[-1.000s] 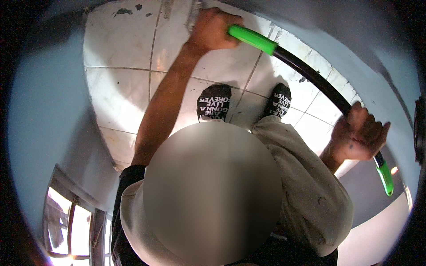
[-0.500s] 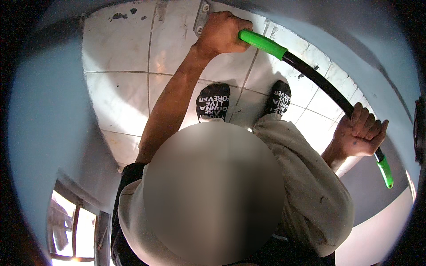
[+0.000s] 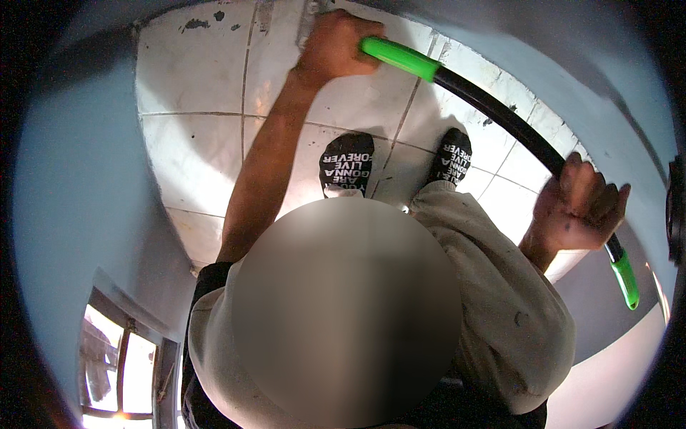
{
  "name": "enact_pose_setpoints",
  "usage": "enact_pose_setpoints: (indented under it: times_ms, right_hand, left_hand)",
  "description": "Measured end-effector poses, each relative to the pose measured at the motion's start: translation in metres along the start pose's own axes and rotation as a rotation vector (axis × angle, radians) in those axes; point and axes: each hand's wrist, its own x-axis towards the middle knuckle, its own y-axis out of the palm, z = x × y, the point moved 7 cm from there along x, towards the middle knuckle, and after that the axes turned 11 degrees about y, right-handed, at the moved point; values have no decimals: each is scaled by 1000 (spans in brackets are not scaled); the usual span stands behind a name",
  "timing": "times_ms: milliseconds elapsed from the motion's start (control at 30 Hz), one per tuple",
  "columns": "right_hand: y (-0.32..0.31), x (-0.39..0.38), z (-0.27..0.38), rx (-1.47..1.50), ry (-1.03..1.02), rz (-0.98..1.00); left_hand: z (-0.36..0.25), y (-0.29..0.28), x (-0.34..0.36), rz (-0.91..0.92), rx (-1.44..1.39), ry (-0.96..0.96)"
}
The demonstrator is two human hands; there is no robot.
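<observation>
A long black pole with bright green sleeves near its two ends runs across the upper right; the fisheye bends it. My left hand is closed around its far end, just beyond the longer green sleeve. Toward the other end, my right hand is wrapped round the black shaft, blurred a little by motion. Below that hand the shorter green tip sticks out. Next to my left hand a greyish metal piece shows in part; whether it joins the pole I cannot tell.
My feet in black socks with white lettering stand on pale floor tiles with dark scuffs. A blue-grey wall rises on the left, and another curves along the right. A bright window is at the lower left.
My left hand has moved a little left and toward the top with the pole's far end. The metal piece beside it is more covered and blurred. My right hand has shifted only slightly.
</observation>
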Motion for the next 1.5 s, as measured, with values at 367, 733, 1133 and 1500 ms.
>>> enact_pose_setpoints:
  times_ms: [367, 733, 1133, 1500]
  right_hand:
    - [8, -7, 11, -155, -153, -31]
    - [-16, 8, -27, 401, 94, 153]
    - [-22, 16, -8, 486, 87, 456]
    - [-21, 15, -12, 376, 114, 8]
  left_hand:
    - [3, 4, -1, 2, 47, 35]
    - [-12, 14, 6, -4, 45, 47]
    - [-16, 25, 14, 6, -72, 28]
    - [-13, 7, 10, -31, 65, 23]
